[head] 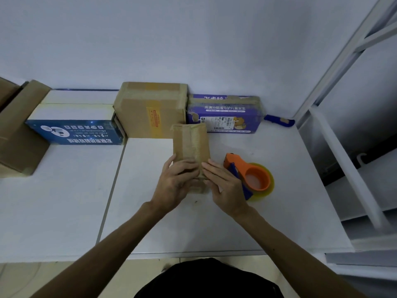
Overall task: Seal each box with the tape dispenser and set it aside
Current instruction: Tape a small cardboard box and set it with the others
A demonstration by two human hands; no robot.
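A narrow brown cardboard box [190, 143] lies lengthwise on the white table [150, 222], its top flaps meeting along a middle seam. My left hand [176, 182] lies over the near left part of the box, fingers straight across the flaps. From the right, my right hand [223, 186] presses its straight fingers on the near right flap. An orange tape dispenser [250, 176] with a yellowish tape roll sits on the table just right of my right hand, untouched.
Along the wall stand a taped brown box [150, 108], a purple printed box [223, 114] and a blue-and-white box [73, 119]. Another brown carton [19, 134] sits at far left. A blue cutter [279, 120] lies at back right. White shelving [343, 147] borders the right.
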